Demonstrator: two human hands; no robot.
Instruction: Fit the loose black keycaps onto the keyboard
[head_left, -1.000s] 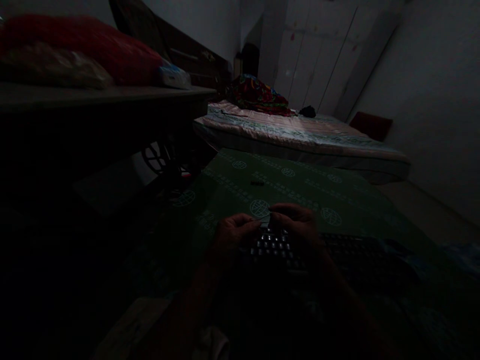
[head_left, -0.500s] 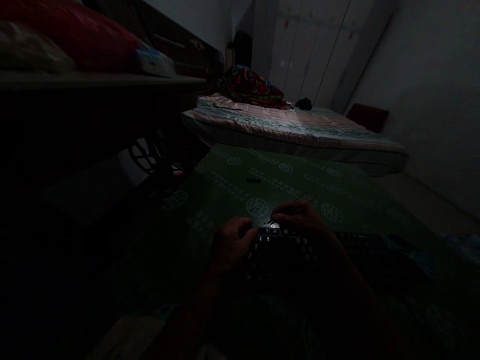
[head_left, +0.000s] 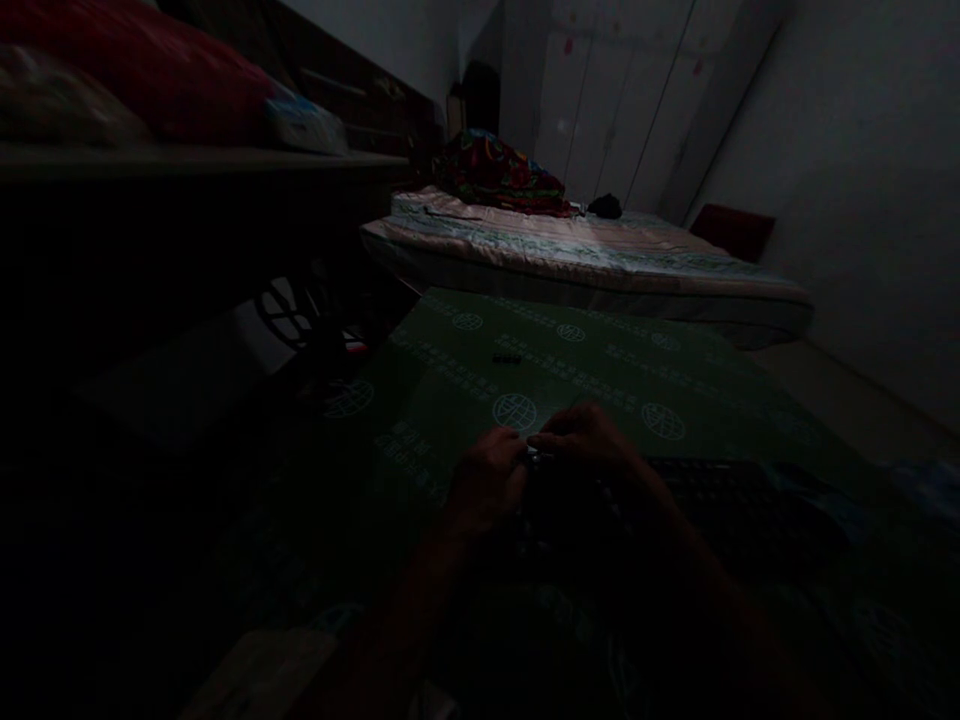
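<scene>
The scene is very dark. A dark keyboard (head_left: 712, 485) lies before me, its left part deep in shadow with small pale spots. At its far edge my left hand (head_left: 491, 470) is closed, thumb and fingers pinched; what they hold is hidden. My right hand (head_left: 585, 435) is beside it, its fingertips pinched close to the left fingers over a small bright spot. The thin dark tool that showed in its grip is barely visible now. Beyond the hands, several small dark blocks, perhaps keycaps (head_left: 507, 358), sit in a row.
The green table (head_left: 427, 340) has white printed globes and lettering. A bluish crumpled thing (head_left: 817, 495) lies at the right. Behind stands a bed (head_left: 600, 250) with a patterned red blanket (head_left: 495, 175). At the left is a dark shelf (head_left: 360, 160) with red bags.
My left hand has moved right and slightly forward. My right hand has shifted slightly left, so the fingertips now almost meet. The bright spot between them is mostly covered.
</scene>
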